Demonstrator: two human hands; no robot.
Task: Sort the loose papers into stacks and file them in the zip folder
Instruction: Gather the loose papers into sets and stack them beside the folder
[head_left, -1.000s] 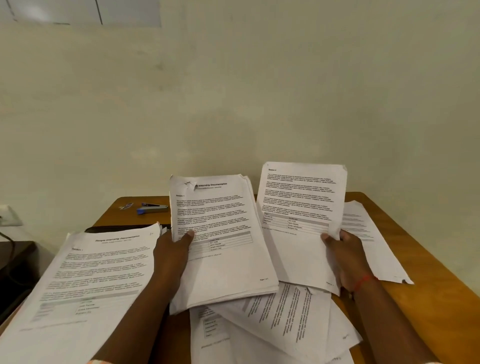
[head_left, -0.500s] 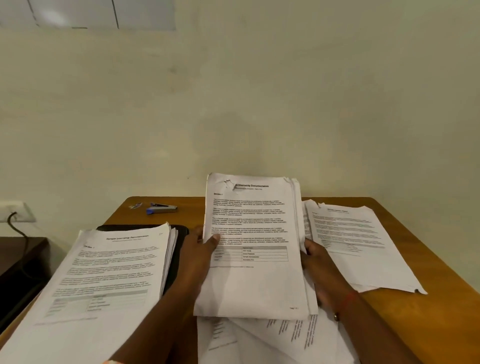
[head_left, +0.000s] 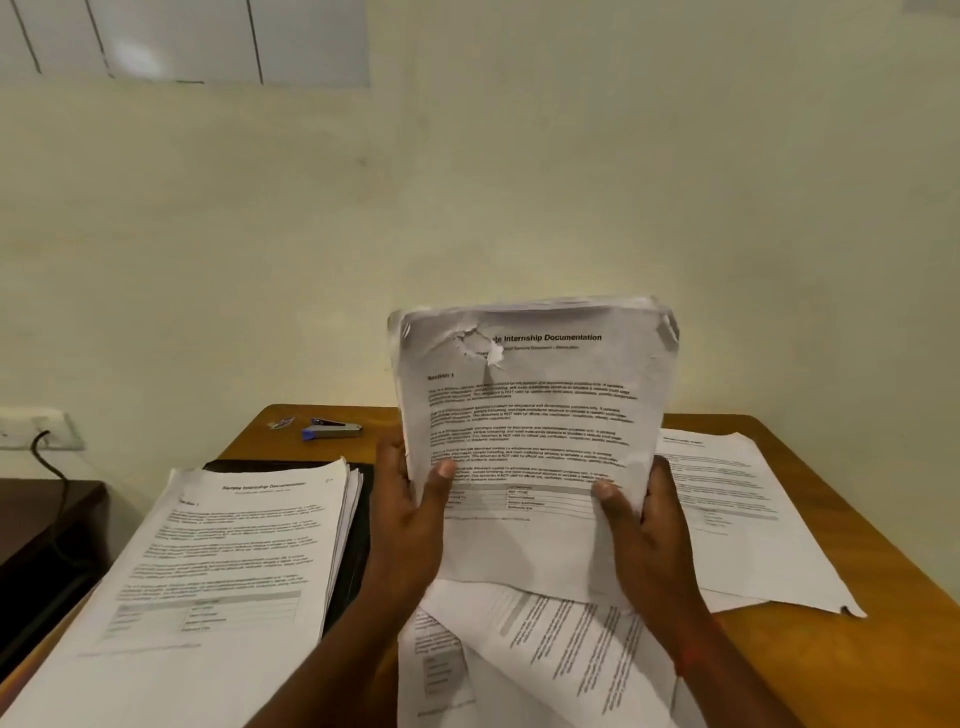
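sheaf of papers stands upright over the table; left hand and right hand pinch its side edges, thumbs in front, fingers hidden behind. a torn hole eats part of its heading and the body text is blurred. left stack covers a dark folder except its edge. loose sheets run off the bottom.

Matt white paper on the sheaf, crumpled and torn through near its top edge. The table shows smooth orange-brown wood with a soft sheen. And the stapler gleams bare metal, with blue plastic at one end.
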